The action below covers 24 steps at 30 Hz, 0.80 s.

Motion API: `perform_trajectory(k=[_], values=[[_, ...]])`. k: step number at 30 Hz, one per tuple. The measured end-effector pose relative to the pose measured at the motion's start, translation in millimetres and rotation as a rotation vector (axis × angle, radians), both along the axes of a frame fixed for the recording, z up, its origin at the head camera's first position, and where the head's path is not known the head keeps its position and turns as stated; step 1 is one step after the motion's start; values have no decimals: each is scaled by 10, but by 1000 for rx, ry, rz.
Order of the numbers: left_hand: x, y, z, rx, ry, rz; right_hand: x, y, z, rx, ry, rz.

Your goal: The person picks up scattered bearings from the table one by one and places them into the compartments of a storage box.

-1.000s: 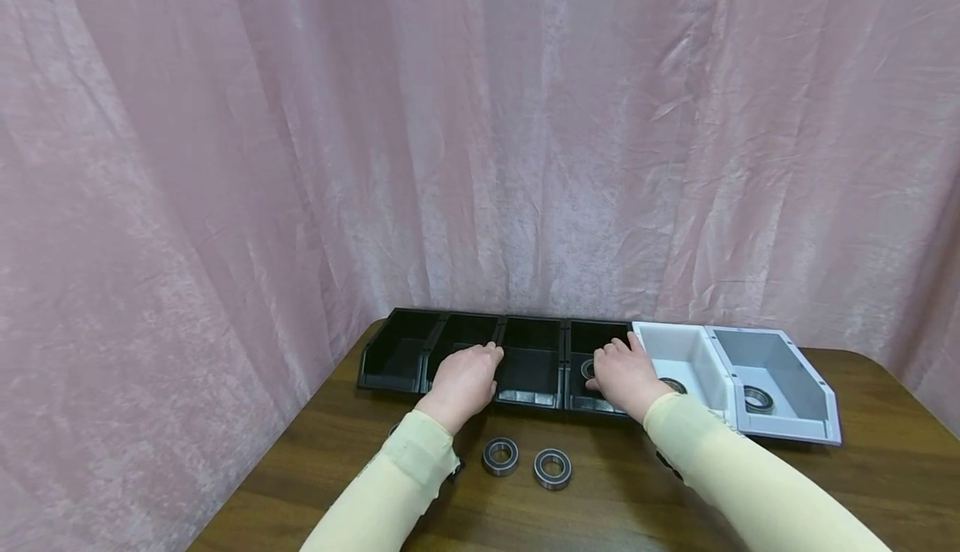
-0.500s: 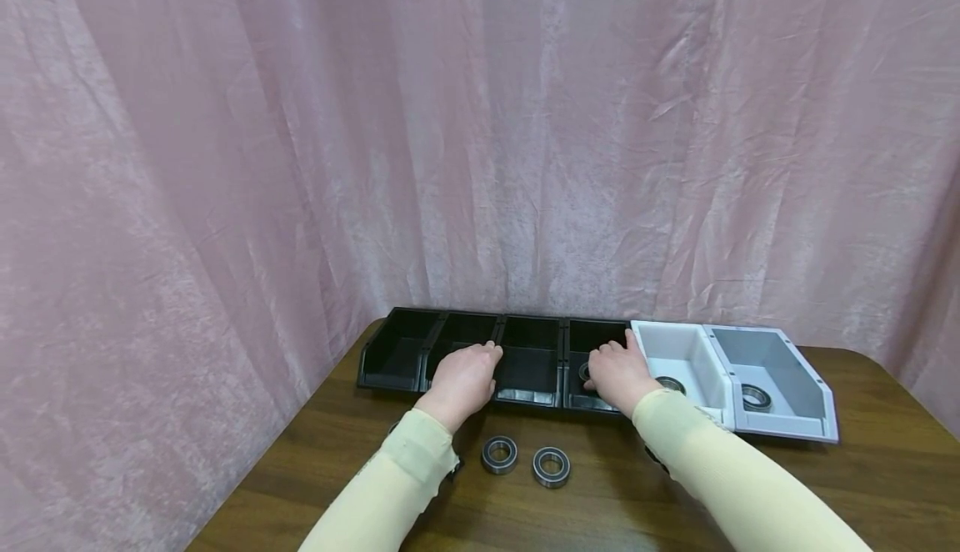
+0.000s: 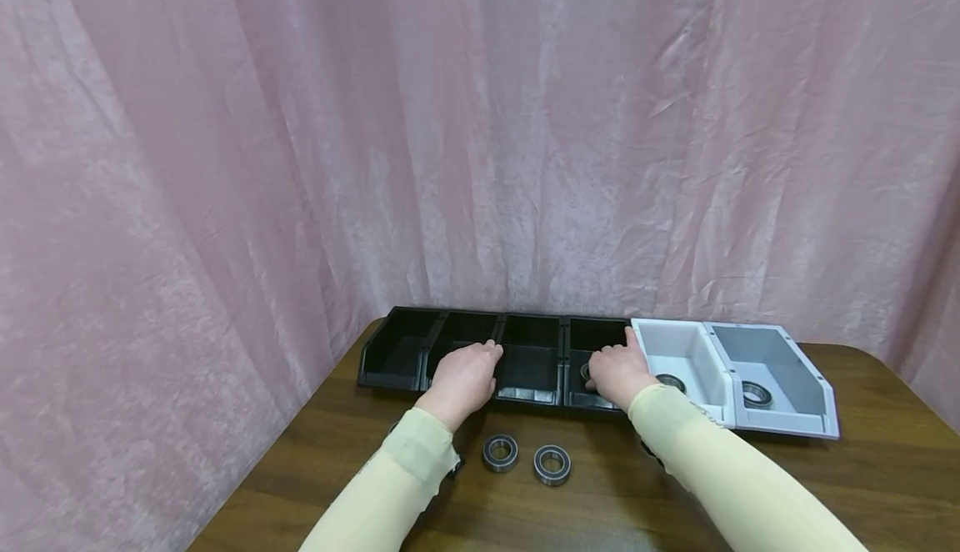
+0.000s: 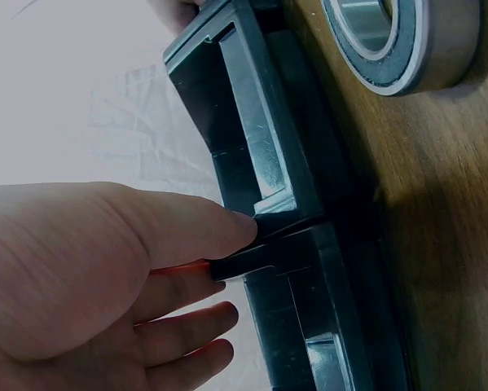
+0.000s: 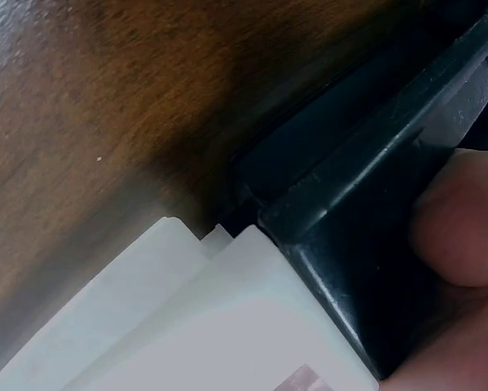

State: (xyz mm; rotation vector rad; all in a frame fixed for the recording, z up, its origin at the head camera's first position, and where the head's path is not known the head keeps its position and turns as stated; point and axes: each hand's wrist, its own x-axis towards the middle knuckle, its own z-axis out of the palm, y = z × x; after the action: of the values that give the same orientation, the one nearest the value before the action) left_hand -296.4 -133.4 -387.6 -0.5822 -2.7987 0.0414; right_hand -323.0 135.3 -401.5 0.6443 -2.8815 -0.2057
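Observation:
My left hand grips the divider between two black bins left of the middle. In the left wrist view its thumb lies on the bins' front corner, the other fingers behind. At the rightmost black bin, my right hand holds the side wall beside the white bin. Its thumb reaches inside, as the right wrist view's blurred fingertip shows. A ball bearing lies in that bin, partly hidden by this hand. More bearings lie in the white bin and the grey bin.
Two bearings, a left one and a right one, lie on the wooden table before the bins. Another dark rim shows beside my left sleeve. A pink curtain hangs behind the row.
My right hand has shifted slightly left, and one finger now extends along the wall beside the white bin. The left hand keeps its place; the bins have barely moved.

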Motion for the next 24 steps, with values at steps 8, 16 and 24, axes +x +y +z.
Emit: perform_trajectory(k=[8,16,24], values=[[-13,-16,-18,-9,-2,-2,-3,19,8,-18,-19,5],[-3,-10,-11,-12,-18,0,119,144,10,-112,-33,7],[-8,-27,-9,-16,-11,-2,262,338,12,-141,43,14]])
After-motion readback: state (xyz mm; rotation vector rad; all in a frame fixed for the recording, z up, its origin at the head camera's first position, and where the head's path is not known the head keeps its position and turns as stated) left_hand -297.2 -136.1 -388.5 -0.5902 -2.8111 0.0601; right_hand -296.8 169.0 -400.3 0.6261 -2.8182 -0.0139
